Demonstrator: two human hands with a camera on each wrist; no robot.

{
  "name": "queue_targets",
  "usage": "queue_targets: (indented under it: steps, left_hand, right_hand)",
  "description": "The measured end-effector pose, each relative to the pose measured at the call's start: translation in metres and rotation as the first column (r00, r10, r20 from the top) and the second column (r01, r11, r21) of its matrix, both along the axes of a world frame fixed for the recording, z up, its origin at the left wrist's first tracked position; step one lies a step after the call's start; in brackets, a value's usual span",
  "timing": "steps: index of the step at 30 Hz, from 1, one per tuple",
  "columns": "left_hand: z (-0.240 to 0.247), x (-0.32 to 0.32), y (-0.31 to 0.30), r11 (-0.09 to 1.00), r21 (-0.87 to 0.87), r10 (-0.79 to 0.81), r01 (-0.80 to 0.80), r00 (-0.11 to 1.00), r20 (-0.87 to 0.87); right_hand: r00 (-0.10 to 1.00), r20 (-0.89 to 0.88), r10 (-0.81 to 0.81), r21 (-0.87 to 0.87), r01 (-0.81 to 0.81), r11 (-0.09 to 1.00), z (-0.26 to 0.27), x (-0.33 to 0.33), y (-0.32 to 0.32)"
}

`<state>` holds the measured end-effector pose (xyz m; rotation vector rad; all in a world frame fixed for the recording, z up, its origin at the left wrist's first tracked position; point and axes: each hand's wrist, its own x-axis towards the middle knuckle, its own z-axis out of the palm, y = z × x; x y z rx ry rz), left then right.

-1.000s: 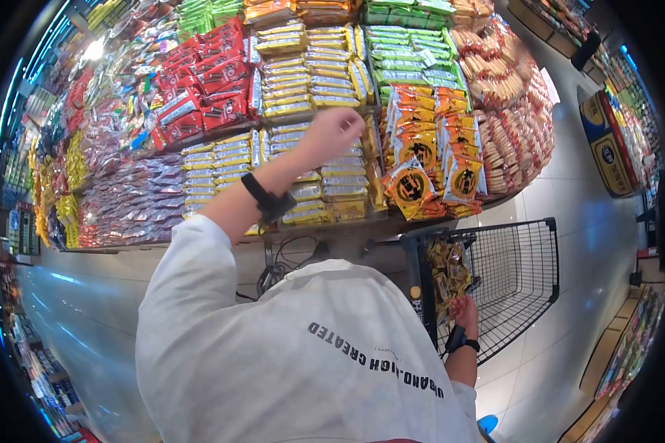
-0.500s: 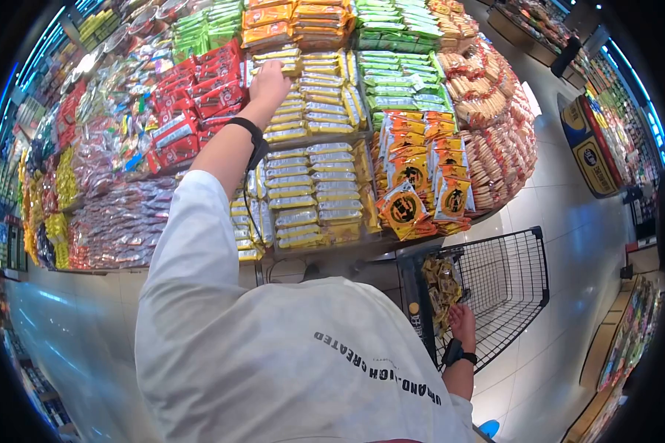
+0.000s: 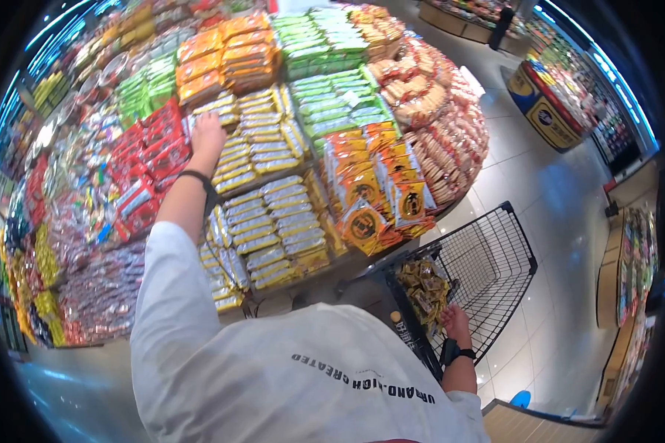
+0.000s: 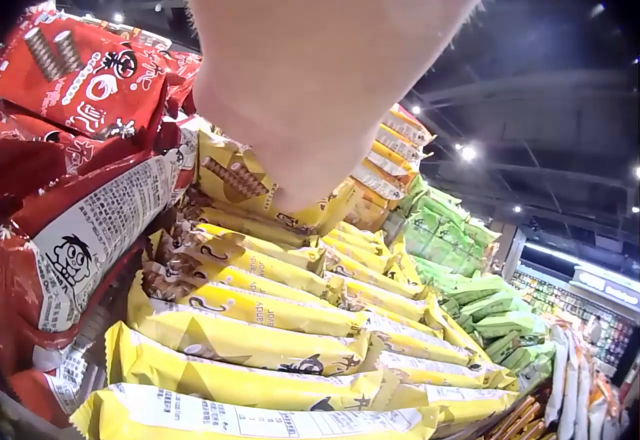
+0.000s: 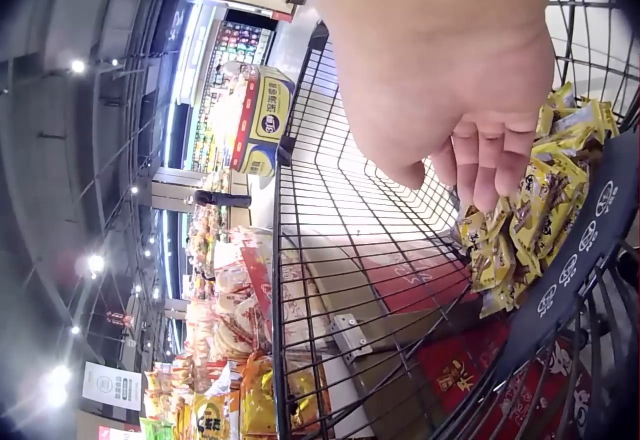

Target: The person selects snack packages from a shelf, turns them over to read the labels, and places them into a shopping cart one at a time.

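Note:
My left hand point(image 3: 208, 136) reaches over the candy display to its yellow snack packets point(image 3: 255, 159), right at the upper left stack. In the left wrist view it lies over a yellow packet point(image 4: 238, 182) with brown wafer sticks printed on it. Its fingertips are hidden there, so I cannot tell whether they grip that packet. Over the shopping cart point(image 3: 488, 251) hangs my right hand point(image 3: 456, 323), fingers loosely bent and holding nothing. Several yellow packets point(image 5: 535, 205) lie in the cart beside those fingers.
Red packets point(image 3: 144, 151) border the yellow ones on the left, with orange point(image 3: 233, 55) and green packs point(image 3: 321, 40) behind. Orange bags point(image 3: 380, 196) sit at the display's near right corner. A blue-and-yellow stand point(image 3: 547, 111) is across the aisle.
My left hand has swung forward and left from above the middle yellow rows to the far yellow stack. The view has turned right. My right hand stays over the cart.

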<state>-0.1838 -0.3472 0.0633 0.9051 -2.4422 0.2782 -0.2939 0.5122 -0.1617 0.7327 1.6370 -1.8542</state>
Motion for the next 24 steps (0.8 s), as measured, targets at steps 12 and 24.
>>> queue_targets:
  steps: [12, 24]
  left_hand:
    - [0.011, -0.004, -0.007, 0.997, 0.083, -0.012, 0.01, 1.0, 0.027]
    - [0.032, 0.003, 0.001, 0.982, 0.184, -0.059, 0.052, 0.998, 0.031]
  right_hand:
    - [0.999, -0.019, -0.05, 0.059, 0.051, 0.997, 0.023, 0.015, -0.019]
    - [0.998, -0.018, -0.058, 0.042, 0.059, 0.997, 0.026, 0.011, -0.026]
